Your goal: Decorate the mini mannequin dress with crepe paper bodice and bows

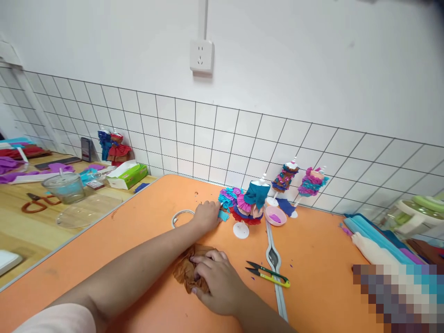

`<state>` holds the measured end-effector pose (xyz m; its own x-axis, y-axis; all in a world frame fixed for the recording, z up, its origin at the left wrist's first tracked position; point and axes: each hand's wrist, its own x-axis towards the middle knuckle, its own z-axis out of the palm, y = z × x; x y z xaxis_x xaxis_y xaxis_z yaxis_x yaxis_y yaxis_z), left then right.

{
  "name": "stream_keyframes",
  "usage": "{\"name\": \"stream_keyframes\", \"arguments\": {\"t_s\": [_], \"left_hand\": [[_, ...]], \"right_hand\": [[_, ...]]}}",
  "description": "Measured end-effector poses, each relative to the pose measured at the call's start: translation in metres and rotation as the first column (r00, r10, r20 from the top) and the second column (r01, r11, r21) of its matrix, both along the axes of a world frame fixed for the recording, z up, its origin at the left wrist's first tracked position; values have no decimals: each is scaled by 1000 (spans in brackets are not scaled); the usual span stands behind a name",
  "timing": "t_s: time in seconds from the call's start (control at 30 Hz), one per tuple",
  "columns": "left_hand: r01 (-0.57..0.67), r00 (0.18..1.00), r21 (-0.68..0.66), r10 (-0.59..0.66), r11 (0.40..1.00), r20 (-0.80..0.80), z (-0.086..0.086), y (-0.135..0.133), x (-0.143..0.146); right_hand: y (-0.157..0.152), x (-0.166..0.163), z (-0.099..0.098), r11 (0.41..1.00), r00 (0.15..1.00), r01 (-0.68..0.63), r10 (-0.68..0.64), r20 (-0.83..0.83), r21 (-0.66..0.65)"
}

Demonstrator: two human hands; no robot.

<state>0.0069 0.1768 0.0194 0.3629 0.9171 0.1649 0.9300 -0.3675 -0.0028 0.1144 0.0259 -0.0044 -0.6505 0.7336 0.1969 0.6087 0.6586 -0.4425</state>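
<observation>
My right hand [218, 280] is closed over a crumpled piece of brown crepe paper [186, 273] on the orange table. My left hand [207, 216] reaches across above it, fingers curled, next to a white ring-shaped roll [178, 215]. Its fingertips are beside a blue and purple ruffled mini dress form [231, 196] and a small blue scrap [223, 215]; what they hold is hidden. Just right stands a mini dress form in teal, pink and red ruffles [255, 201]. Green-and-yellow thread snips [268, 273] lie open to the right of my right hand.
A pink bowl [275, 216] and two more ruffled forms, one brown [285, 177] and one pink-blue [312, 181], are at the back. Rolled crepe paper [374, 233] lies right. On the wooden table at left are a glass bowl [64, 187], orange scissors [38, 203] and a tissue pack [128, 175].
</observation>
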Motion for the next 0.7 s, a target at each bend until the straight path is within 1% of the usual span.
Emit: {"name": "stream_keyframes", "arguments": {"t_s": [0.07,0.13,0.23,0.3,0.37,0.4,0.5,0.53,0.57,0.6,0.63,0.7], "left_hand": [[2,1000,11,-2,1000,13,-4,5,-1],[1,999,34,-2,999,33,-2,11,-3],[8,997,86,-15,996,79,10,14,-12],[19,993,110,-32,994,114,21,9,-21],[55,987,111,-71,992,145,33,-5,-30],[92,982,103,-107,990,156,37,-15,-35],[259,951,22,-259,966,168,44,-52,-48],[314,937,-20,-306,949,167,43,-66,-52],[383,915,-81,-366,920,168,41,-79,-56],[467,879,-166,-436,868,194,38,-90,-60],[501,860,-208,-455,840,231,35,-100,-64],[514,842,-237,-431,825,325,28,-114,-73]], "right_hand": [[-1,0,1,1000,1000,5,-5,16,5],[-1,0,1,1000,1000,4,-4,19,12],[-1,0,1,999,1000,-17,16,12,28],[0,1,0,999,1000,-23,22,18,38],[-1,0,0,999,1000,-21,20,22,50],[-1,0,-1,998,1000,-17,16,19,58],[-4,-2,-4,996,1000,5,-7,15,90],[-6,-2,-5,995,999,23,-25,22,102],[-8,-2,-6,992,998,43,-47,33,114],[-10,-2,-6,990,997,60,-66,47,126],[-12,-1,-5,989,995,65,-75,67,135],[-15,1,-1,988,992,39,-56,115,148]]}}
